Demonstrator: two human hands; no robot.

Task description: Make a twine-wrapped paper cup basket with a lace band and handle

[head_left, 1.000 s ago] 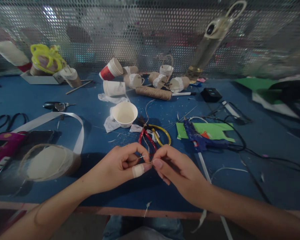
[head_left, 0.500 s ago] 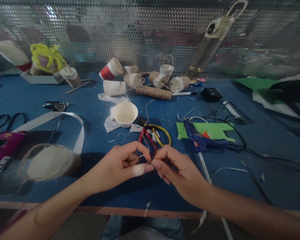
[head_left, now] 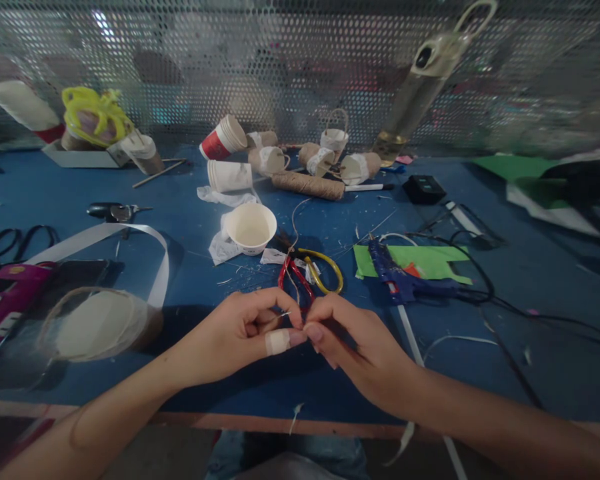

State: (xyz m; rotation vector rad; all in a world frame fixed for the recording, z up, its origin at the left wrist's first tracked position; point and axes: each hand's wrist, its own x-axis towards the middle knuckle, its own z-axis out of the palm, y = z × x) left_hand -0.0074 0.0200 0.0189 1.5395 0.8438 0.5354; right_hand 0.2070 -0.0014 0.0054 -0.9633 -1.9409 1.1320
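Observation:
My left hand [head_left: 253,323], with a light bandage [head_left: 278,341] round its thumb, pinches at the end of a thin brown twine [head_left: 295,227]. My right hand [head_left: 353,340] is closed in a pinch against it, thumb and forefinger meeting the left fingertips. What lies between the tips is mostly hidden. A small pale, shiny strand [head_left: 285,314] shows by the left fingers. The twine runs back towards the twine spool [head_left: 308,185], passing over red-handled pliers [head_left: 300,275] and yellow-handled scissors [head_left: 333,263], which lie just beyond my hands.
A white paper cup [head_left: 251,228] stands beyond my left hand. A blue glue gun [head_left: 405,277] rests on green paper [head_left: 443,257] at the right, its cable trailing. At the left are a purple glue gun [head_left: 17,293] and a twine-handled cup [head_left: 100,325]. Twine-wrapped cups [head_left: 360,169] and a bottle [head_left: 413,93] line the back.
Almost nothing differs. Both hands keep their pinch in the same spot, with the fingertips pressed a little closer together. The things on the table have not moved.

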